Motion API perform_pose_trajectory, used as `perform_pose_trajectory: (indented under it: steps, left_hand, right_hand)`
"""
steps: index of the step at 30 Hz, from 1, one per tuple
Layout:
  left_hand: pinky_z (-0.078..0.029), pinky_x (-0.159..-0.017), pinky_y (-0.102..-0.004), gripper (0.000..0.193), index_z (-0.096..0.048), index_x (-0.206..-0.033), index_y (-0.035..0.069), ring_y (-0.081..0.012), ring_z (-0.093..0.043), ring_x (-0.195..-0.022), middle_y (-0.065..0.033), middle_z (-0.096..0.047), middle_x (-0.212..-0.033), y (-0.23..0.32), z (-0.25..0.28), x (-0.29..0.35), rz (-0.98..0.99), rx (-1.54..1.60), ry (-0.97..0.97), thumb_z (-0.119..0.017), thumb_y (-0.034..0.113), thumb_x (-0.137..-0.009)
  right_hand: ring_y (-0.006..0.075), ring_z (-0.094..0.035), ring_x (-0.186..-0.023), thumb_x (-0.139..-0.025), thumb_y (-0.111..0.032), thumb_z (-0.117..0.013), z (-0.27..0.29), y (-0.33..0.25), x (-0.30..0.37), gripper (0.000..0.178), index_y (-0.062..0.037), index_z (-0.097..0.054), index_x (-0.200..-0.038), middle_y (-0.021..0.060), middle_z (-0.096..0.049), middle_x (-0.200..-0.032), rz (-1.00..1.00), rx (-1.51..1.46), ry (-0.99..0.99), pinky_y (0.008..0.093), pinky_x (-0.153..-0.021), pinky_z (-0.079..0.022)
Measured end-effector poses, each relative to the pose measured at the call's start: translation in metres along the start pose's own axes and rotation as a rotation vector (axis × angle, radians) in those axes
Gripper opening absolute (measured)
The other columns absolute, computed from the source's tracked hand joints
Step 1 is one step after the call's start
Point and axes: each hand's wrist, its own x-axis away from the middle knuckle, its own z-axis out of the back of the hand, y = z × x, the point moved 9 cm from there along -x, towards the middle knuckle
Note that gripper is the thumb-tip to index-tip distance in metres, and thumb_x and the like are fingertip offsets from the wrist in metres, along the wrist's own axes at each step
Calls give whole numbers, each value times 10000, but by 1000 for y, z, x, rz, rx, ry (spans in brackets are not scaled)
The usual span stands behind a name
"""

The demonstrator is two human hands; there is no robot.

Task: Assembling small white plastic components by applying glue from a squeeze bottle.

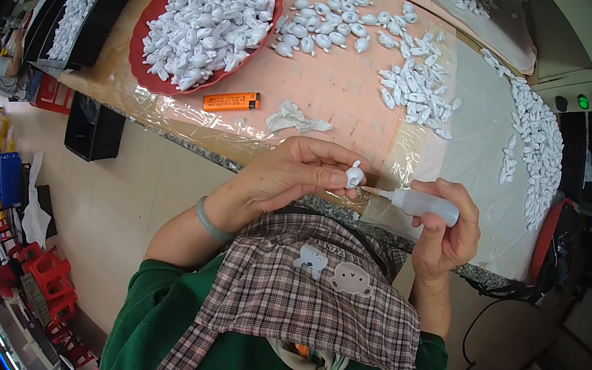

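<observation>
Pink-topped desk (344,91). Our left hand (284,174) pinches white figurine (353,176): likely light, stiff, best held by sides; right hand (451,245) grips bottle (426,205), probably squeezable.

The speckled-edged table (148,127) bears a pink sheet (334,82) and, farther right, a pale grey one (474,148). On these sit 1 red scalloped bowl (140,47), 1 orange lighter (226,101), 1 crumpled white tissue (295,119), rounded white pieces (323,25) and longer white pieces (415,89).
</observation>
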Motion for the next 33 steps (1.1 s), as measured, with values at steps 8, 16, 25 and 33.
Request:
perform_pose_trajectory:
  steps: [8,16,25,33]
  left_hand:
    - [-557,-841,-292,288,-573,-1154,-15,-222,-669,-948,-126,-648,-1030,-6,-3,-2,42,20,-26,-624,57,-880]
    - [-564,-821,-275,216,-576,-1064,3,-242,-675,-935,-127,-643,-1010,-4,-6,0,71,30,-15,-642,35,-861]
    - [-582,-773,-276,229,-571,-1015,-3,-224,-679,-903,-136,-641,-1003,1,2,0,-14,10,56,-690,70,-834]
    - [-565,-802,-300,212,-572,-1008,11,-215,-674,-895,-114,-645,-994,5,5,-2,-68,-53,78,-685,70,-838]
  right_hand:
    - [125,-576,-634,-939,-306,-576,2,3,2,401,14,-500,-1169,186,-668,-913,-10,-52,31,204,-500,-441]
    - [128,-570,-608,-938,-304,-579,1,-4,5,403,20,-501,-1166,201,-664,-918,54,-1,44,210,-501,-441]
    - [163,-602,-615,-944,-289,-567,-1,-19,4,393,41,-505,-1146,216,-667,-891,159,186,21,249,-546,-489]
    - [206,-634,-675,-938,-278,-582,-5,-20,3,396,56,-503,-1136,223,-666,-892,225,175,11,264,-586,-516]
